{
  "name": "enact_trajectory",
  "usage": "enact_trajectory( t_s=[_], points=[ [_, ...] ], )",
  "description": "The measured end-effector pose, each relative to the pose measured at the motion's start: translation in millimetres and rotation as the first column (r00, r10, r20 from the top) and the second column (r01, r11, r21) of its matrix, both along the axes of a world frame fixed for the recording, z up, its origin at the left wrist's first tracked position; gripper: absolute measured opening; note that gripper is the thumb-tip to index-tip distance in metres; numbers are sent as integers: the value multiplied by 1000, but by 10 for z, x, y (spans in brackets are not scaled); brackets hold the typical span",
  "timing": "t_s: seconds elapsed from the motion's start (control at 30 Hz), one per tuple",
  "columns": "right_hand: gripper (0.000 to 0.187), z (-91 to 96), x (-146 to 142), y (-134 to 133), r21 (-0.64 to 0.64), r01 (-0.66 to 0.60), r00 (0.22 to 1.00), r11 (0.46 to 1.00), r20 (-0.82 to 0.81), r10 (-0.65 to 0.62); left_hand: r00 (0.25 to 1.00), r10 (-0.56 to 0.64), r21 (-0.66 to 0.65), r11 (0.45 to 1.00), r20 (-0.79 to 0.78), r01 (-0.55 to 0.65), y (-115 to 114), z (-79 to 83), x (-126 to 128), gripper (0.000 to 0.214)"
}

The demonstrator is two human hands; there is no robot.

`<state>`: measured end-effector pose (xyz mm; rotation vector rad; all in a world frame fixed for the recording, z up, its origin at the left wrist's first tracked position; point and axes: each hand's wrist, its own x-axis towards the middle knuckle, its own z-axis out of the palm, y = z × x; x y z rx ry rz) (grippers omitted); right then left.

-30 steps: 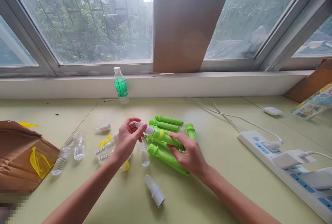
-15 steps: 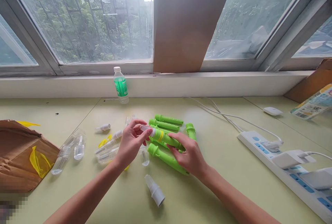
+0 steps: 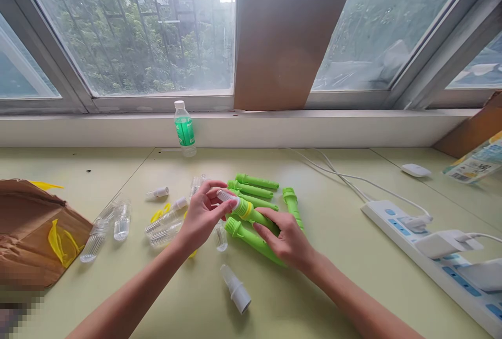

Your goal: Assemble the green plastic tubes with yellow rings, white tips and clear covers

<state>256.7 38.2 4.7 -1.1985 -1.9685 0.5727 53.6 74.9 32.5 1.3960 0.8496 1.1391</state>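
Observation:
My right hand [image 3: 289, 235] is closed around a green plastic tube [image 3: 259, 217] with a yellow ring near its threaded end. At that end, my left hand [image 3: 202, 214] pinches a white-collared part with a clear ribbed tip [image 3: 225, 196]. The two parts meet end to end; how far one sits in the other is hidden. Below and behind them lie several similar green tubes [image 3: 257, 181], and one more green tube [image 3: 291, 200] lies to the right. A grey-white connector with a clear tip [image 3: 237, 292] rests in front.
Several clear ribbed caps [image 3: 122, 221] and yellow strips [image 3: 159, 213] lie left of my hands. A brown cardboard box [image 3: 31, 234] stands at far left. A bottle with a green label [image 3: 185, 130] stands by the sill. The right side has a power strip [image 3: 396, 224] with cables.
The view has shifted slightly. The held green tube has turned a little in my hands, its clear tip now showing more above my left fingers. Both hands keep their hold.

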Motion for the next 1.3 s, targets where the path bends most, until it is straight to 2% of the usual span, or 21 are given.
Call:
enact_trajectory(
  t_s=[0.33,0.73,0.83,1.0,1.17,1.3],
  points=[
    [27,-6,12,-5,-44,-32,998,999,43,34,1000,-14,-11,1000,12,14,-27,0,38,34],
    [28,-13,6,-2,-27,8,1000,1000,23,-7,997,61,-18,998,37,-60,-40,56,42,30],
    [28,-7,3,0,-20,17,1000,1000,13,-17,993,106,9,994,-54,-105,-8,90,-6,28],
    [29,-5,2,-2,-2,43,999,999,-4,-43,952,84,81,995,-296,-63,29,159,-98,28],
    [30,-9,-1,-5,13,43,999,999,-19,-43,927,87,134,990,-364,-41,46,205,-158,31],
    [29,0,-6,-9,13,44,999,999,-22,-44,901,96,142,989,-424,-39,64,159,-169,28]
  ],
)
